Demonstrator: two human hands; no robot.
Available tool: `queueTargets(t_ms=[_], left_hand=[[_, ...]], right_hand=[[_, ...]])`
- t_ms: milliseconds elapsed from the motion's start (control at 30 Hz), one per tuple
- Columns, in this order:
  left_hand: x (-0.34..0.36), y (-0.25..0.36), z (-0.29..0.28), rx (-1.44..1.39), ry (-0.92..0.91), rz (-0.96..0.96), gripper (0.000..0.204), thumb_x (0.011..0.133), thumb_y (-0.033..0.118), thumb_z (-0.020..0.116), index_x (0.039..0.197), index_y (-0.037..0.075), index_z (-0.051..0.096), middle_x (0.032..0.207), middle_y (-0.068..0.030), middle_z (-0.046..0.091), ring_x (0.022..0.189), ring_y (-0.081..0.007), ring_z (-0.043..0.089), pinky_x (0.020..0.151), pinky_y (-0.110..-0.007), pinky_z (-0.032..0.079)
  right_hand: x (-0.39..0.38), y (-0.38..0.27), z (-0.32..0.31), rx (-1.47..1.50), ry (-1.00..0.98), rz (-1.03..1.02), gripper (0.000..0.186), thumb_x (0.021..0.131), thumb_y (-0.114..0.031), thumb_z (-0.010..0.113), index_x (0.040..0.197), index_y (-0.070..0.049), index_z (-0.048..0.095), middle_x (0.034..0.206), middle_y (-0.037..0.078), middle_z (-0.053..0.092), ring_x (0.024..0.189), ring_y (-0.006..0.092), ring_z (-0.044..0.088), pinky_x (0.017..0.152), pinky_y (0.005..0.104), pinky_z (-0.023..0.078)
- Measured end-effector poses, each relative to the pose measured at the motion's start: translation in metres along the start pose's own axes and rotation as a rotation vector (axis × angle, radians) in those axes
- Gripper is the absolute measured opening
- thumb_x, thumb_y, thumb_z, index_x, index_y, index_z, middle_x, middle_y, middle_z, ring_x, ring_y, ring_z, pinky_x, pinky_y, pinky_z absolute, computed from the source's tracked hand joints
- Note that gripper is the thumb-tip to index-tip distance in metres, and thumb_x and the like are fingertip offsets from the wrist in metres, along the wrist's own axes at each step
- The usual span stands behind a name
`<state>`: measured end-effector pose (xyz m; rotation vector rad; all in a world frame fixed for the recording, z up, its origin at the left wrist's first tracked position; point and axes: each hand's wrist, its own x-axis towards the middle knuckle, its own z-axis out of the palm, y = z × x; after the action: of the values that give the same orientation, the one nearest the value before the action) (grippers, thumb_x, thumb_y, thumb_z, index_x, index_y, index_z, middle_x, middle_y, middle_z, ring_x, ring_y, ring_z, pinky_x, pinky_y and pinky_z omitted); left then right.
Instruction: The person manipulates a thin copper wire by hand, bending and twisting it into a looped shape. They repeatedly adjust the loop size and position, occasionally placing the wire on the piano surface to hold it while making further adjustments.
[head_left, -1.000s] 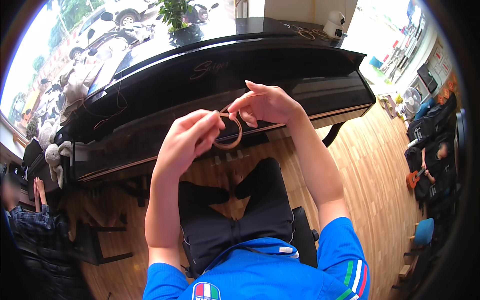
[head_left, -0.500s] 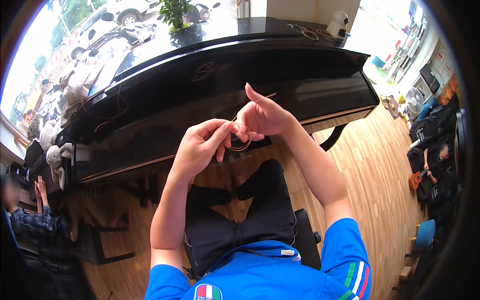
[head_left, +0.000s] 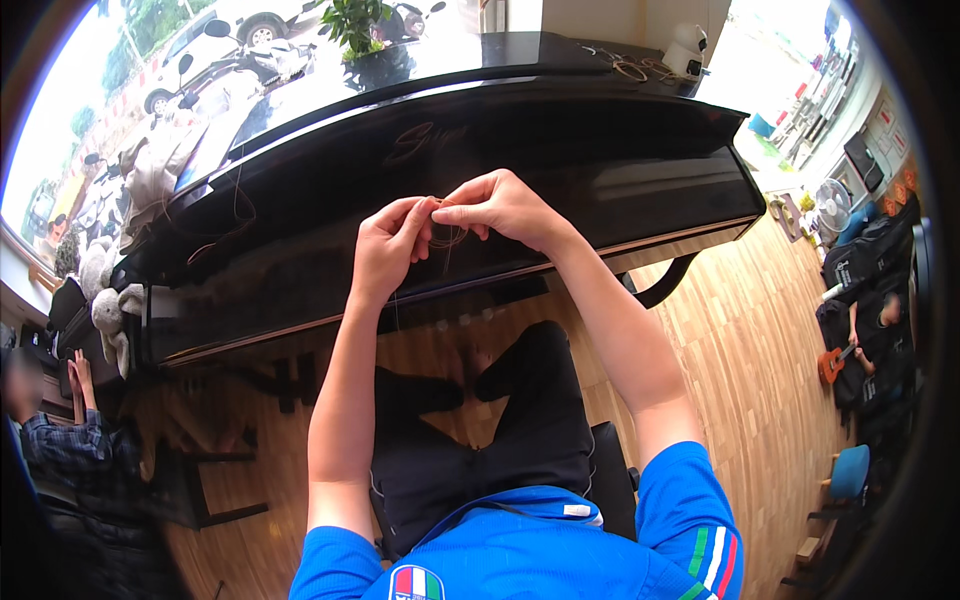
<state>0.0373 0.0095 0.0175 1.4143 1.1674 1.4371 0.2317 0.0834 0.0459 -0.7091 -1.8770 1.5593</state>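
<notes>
A: Start close in; what is nearest?

B: The blue shirt [head_left: 500, 555], then the black trousers [head_left: 520, 435]; beyond the lap both bare forearms reach forward unsupported, so I would tuck the elbows in a little; steadier arms should make steadier fingers.

A: And the hands?

B: The left hand [head_left: 385, 245] pinches a thin brown coil [head_left: 450, 238] between thumb and forefinger; the right hand [head_left: 505, 212] pinches the same strand just beside it, thumb laid along the top; the fingertips of the two are nearly touching.

A: Where exactly does the coil sit?

B: In the air between the hands, its loops drooping below the fingertips; a fine tail seems to dangle under it, though it is too thin to trace for sure.

A: How would you handle that well?

B: Let one pinch stay firm while the other shifts; springy loops like these could fan open if both let go together; I would also watch that loose tail, since it could snag or cross a loop; small finger moves, light tension, no sharp bends.

A: Anything behind that matters?

B: The glossy black piano [head_left: 610, 165] makes a dark backdrop that should help the eye; farther off, on its top, lies a tangle of similar brown cord [head_left: 632, 70], well apart from the hands; past that stands a leafy plant [head_left: 352, 25].
</notes>
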Motion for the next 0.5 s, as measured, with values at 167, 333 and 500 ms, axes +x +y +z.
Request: queueTargets(t_ms=[167, 333, 500], left_hand=[[-0.004, -0.016, 0.005, -0.002, 0.112, 0.074, 0.022, 0.102, 0.018, 0.063, 0.110, 0.001, 0.073, 0.070, 0.0026, 0.061, 0.057, -0.0037, 0.054, 0.050, -0.019, 0.043], [-0.006, -0.015, 0.002, -0.043, 0.139, 0.068, 0.022, 0.102, 0.018, 0.063, 0.110, 0.000, 0.073, 0.071, 0.0023, 0.061, 0.057, -0.0033, 0.054, 0.051, -0.019, 0.043], [-0.003, -0.015, -0.002, -0.112, 0.135, 0.051, 0.022, 0.102, 0.019, 0.063, 0.110, 0.001, 0.073, 0.072, 0.0021, 0.062, 0.058, -0.0036, 0.055, 0.051, -0.018, 0.043]], right_hand=[[0.007, 0.022, 0.010, -0.016, 0.148, -0.086, 0.024, 0.087, -0.024, 0.081, 0.100, -0.004, 0.079, 0.078, 0.001, 0.072, 0.065, 0.0056, 0.059, 0.056, 0.0212, 0.045], [0.012, 0.021, 0.016, -0.001, 0.142, -0.068, 0.022, 0.088, -0.024, 0.080, 0.100, -0.005, 0.080, 0.077, 0.002, 0.073, 0.068, 0.0061, 0.063, 0.057, 0.0200, 0.046], [0.016, 0.018, 0.021, 0.012, 0.165, -0.082, 0.020, 0.088, -0.023, 0.080, 0.097, -0.005, 0.080, 0.077, 0.000, 0.070, 0.066, 0.0042, 0.057, 0.057, 0.0204, 0.045]])
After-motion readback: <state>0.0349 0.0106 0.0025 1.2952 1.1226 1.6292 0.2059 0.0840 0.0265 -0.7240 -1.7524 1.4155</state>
